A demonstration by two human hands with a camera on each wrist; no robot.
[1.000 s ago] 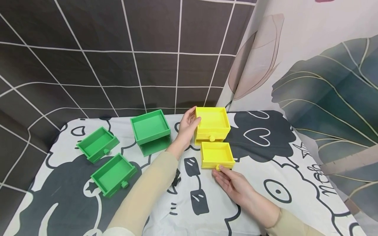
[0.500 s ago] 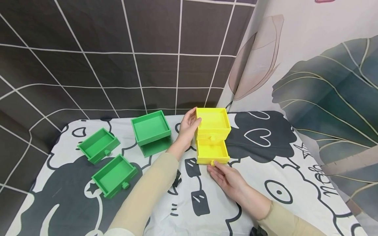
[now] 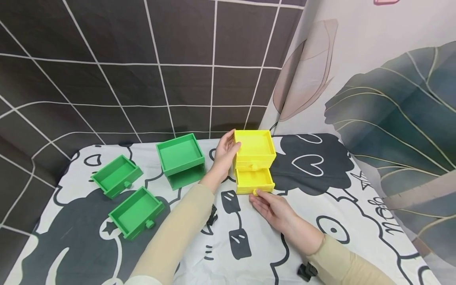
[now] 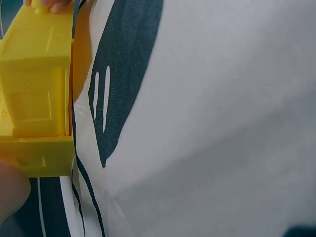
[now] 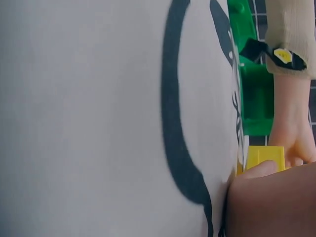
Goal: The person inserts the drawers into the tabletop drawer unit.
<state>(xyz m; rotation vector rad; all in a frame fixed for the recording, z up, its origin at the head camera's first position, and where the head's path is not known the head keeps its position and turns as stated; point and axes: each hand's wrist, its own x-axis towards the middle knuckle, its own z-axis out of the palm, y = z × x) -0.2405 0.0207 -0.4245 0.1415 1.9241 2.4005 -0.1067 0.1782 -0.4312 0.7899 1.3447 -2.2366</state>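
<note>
Behind it all you have a dark wall cloth [image 3: 189, 83] with white lines, and a black and white cartoon sheet [image 3: 256, 273] lies under your things. The green box [image 3: 179, 154] stands near the back, to the left of the yellow box [image 3: 254, 144], with a bare gap under its top tray. Your yellow box stands upright, and it looks like light, hard plastic, so it would slide on the cloth if you let it go and pushed. Your left hand [image 3: 224, 154] holds its left side, thumb on the top rim, which is a good place to keep it still. One green drawer [image 3: 116, 174] and another green drawer [image 3: 136, 211] sit out on the sheet, well apart from your hands. The upper yellow drawer [image 3: 246, 164] is tucked in the box, and the lower yellow drawer [image 3: 253, 178] is just under it, partly in the bottom gap with its front sticking out. It should feel stiff, light and a bit slippery; its thin walls might crack if you squeeze hard, and it may jam if it goes crooked. Your right hand [image 3: 274, 211] pinches the small round knob [image 3: 255, 192] on its front, the best spot to hold, so be gentle and keep it straight.
</note>
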